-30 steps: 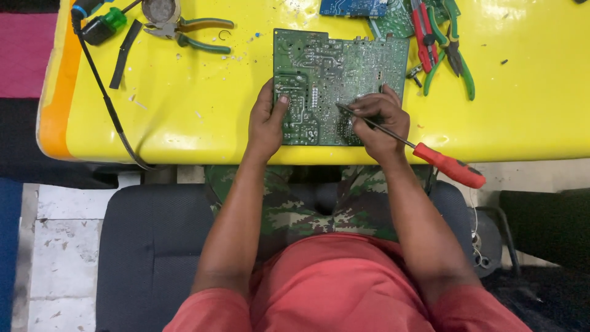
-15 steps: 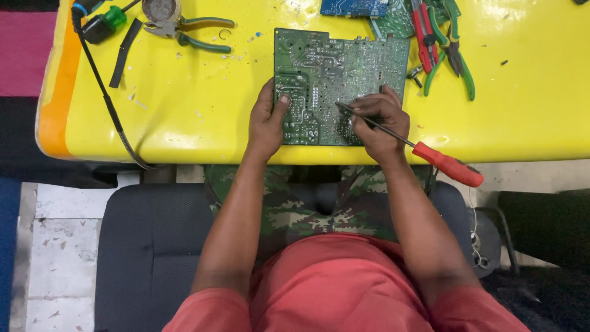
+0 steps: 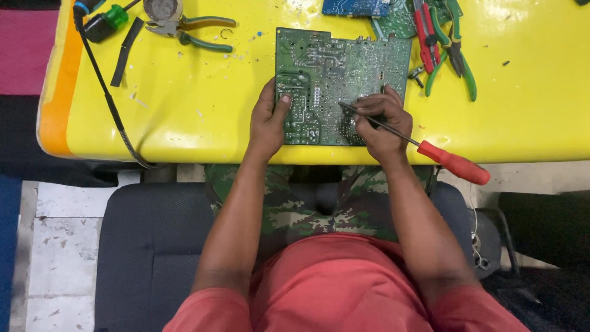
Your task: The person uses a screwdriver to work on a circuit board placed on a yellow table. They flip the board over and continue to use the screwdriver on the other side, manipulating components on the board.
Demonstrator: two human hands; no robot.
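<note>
Nothing much has shifted since half a second ago. The right hand (image 3: 381,123) stays clenched around the red-handled screwdriver (image 3: 430,150), tip on the green circuit board (image 3: 338,80). At nine o'clock, the left hand (image 3: 268,120) still grips the board's edge on the yellow desk (image 3: 184,117).

1. The table (image 3: 184,123) is glossy yellow, with an orange band along its left edge.
2. The circuit board (image 3: 332,67) at the near edge is dark green, speckled with silver solder dots and pale traces.
3. The screwdriver (image 3: 455,165) has a red handle and a dark metal shaft.
4. Pliers (image 3: 193,31) near the far left corner have green grips.
5. Along the far edge, another pair of pliers (image 3: 425,34) has red grips, while the cutters (image 3: 458,58) have green.
6. A smaller board (image 3: 356,6) is blue.
7. The trousers (image 3: 295,209) show green camouflage; the shirt (image 3: 344,283) is plain red.
8. The chair (image 3: 147,246) is dark grey.
</note>
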